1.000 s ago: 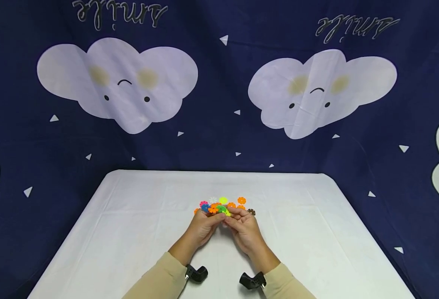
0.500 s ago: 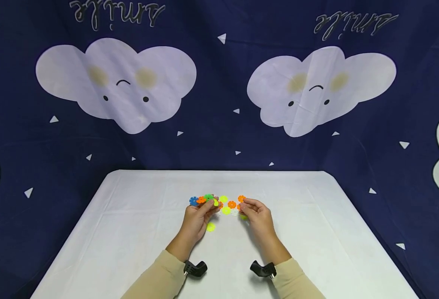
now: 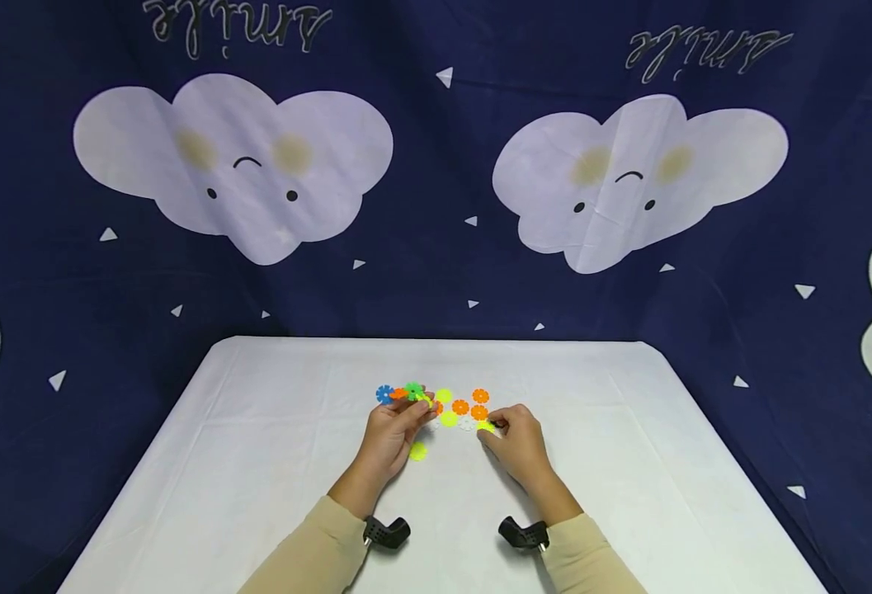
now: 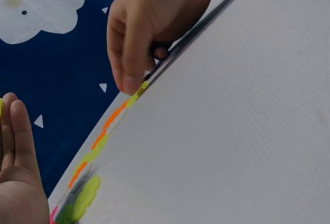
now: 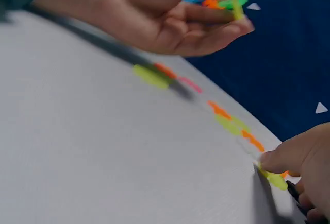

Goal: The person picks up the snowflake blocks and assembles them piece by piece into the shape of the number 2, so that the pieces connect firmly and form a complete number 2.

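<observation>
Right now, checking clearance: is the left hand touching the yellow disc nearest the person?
Apart: right wrist view shows a gap between left hand and yellow disc.

Disc chain (image 3: pixel 400 394), blue, orange, green and yellow, raised in the left hand (image 3: pixel 388 439); yellow disc (image 3: pixel 486 426) flat by the right hand (image 3: pixel 520 444), towards the table's (image 3: pixel 294 429) far edge

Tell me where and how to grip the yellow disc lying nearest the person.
Pinch the yellow flower-shaped disc by opposite edges, probably from above and the right: it lies thin and flat on the table, with the left hand close on its other side.
</observation>
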Demonstrator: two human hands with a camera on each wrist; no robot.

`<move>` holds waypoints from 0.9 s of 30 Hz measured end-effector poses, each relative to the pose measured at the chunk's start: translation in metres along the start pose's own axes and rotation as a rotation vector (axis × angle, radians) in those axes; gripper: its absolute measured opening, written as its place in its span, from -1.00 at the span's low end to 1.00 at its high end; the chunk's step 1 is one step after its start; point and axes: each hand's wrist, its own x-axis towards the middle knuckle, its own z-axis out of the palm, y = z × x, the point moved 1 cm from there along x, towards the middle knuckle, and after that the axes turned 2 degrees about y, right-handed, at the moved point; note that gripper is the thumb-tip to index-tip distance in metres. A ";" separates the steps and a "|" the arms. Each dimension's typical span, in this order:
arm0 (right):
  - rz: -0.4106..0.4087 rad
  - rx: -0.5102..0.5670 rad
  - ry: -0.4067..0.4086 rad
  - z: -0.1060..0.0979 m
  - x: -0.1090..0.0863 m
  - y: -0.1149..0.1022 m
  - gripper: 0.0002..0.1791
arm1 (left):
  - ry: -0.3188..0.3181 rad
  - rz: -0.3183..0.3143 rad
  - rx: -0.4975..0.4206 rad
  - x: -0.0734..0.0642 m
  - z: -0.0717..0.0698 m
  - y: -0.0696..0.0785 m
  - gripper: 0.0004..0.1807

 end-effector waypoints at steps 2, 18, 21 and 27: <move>-0.025 -0.052 -0.024 0.003 -0.001 0.000 -0.71 | -0.018 0.011 -0.021 0.001 0.000 0.000 -0.83; -0.031 0.074 -0.064 0.003 -0.001 -0.002 -0.71 | -0.003 -0.014 -0.043 0.000 -0.002 0.000 -0.77; -0.032 0.136 -0.055 0.004 -0.001 -0.003 -0.73 | 0.002 -0.022 -0.031 0.000 -0.002 0.000 -0.77; 0.048 0.453 -0.054 0.006 -0.002 -0.014 -0.72 | 0.003 -0.035 -0.039 -0.002 -0.001 0.000 -0.78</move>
